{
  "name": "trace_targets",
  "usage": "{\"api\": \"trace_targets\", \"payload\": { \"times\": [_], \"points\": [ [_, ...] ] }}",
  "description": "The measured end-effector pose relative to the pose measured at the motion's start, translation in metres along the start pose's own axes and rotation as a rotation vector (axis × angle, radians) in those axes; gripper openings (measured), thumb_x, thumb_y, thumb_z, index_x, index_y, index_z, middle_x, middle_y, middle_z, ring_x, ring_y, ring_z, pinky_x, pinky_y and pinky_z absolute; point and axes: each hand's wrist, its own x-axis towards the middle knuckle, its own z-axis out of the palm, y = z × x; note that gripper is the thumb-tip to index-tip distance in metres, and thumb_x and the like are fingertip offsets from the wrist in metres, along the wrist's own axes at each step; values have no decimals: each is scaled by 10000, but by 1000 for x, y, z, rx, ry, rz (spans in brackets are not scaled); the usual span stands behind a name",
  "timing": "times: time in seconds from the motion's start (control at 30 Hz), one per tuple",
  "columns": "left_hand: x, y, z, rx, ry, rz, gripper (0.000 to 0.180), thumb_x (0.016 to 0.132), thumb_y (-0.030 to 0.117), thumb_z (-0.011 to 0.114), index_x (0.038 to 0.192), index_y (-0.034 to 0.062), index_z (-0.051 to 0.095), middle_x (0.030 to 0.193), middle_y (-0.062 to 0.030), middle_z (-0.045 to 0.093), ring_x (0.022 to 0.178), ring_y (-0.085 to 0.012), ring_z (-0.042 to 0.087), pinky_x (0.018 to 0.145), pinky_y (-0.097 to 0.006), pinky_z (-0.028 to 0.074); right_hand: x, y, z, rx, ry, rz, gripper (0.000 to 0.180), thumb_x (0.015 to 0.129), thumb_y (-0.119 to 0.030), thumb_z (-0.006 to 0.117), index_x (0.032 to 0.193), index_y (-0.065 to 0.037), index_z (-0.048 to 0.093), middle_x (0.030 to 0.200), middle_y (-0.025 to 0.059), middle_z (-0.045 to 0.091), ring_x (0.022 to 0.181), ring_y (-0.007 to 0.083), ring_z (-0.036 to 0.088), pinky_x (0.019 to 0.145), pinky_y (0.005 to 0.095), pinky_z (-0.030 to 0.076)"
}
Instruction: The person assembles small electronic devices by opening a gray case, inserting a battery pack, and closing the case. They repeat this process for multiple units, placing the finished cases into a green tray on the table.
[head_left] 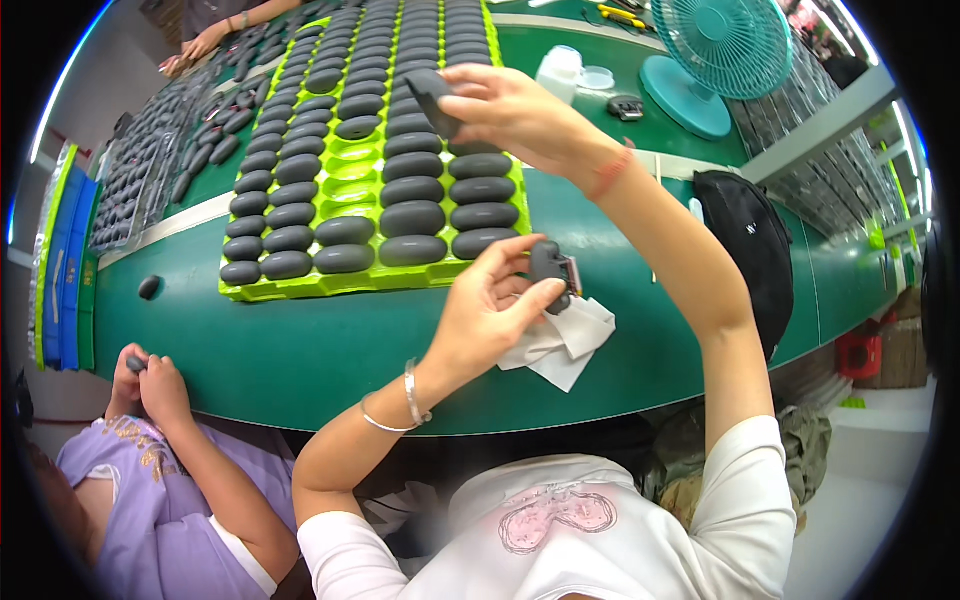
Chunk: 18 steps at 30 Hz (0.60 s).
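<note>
My left hand [485,312] pinches a small dark grey casing [546,264] just off the tray's near right corner. Small reddish and metallic parts show along the casing's right side. Up over the tray, my right hand [520,112] grips a dark grey curved shell [432,102] between thumb and fingers, tilted on edge. Below both lies a lime-green tray [340,290] filled with rows of smooth dark grey oval cases [412,218]. Several slots in one column are bare, showing green hollows. White paper or cloth sheets [575,335] lie under and beside my left hand.
A teal fan [715,60] and a white bottle [560,72] stand at the back right. A black bag [745,255] sits at the table's right. Blue bins [75,250] and loose grey pieces are leftward. Two co-workers' hands [150,380] [205,45] show at lower left and far left.
</note>
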Motion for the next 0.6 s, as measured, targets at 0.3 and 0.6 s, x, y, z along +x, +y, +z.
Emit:
{"api": "trace_targets", "payload": {
  "times": [0.3,0.6],
  "points": [
    [-1,7,8,35,21,41,445,880,46,663,1272,-28,464,1149,-111,583,962,-152,626,734,-246,531,-177,10,-27,235,88,128,591,924,-206,629,1428,-65,354,1105,71,570,987,131,587,850,298,513],
    [1,1,13,155,60,-34,437,876,59,674,1253,-44,478,1170,-127,569,948,-173,637,735,-263,545,-202,28,-17,261,155,123,582,901,-163,650,1409,-47,390,1119,68,561,991,124,576,838,268,508]
  ]
}}
